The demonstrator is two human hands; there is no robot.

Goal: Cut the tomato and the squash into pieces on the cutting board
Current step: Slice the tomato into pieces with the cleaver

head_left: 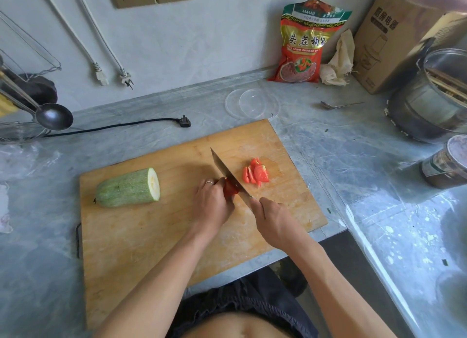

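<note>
Blade of the cleaver (pixel 231 174) lies flat against the right face of the remaining tomato piece (pixel 230 188), long axis running away from the person and slightly left. Left hand (pixel 211 203) curls over that piece, fingertips just beside the blade. Right hand (pixel 274 219) grips the handle. Cut slices (pixel 255 173) lie right of the blade; the squash (pixel 129 188) waits well to the left on the cutting board (pixel 141 236).
</note>
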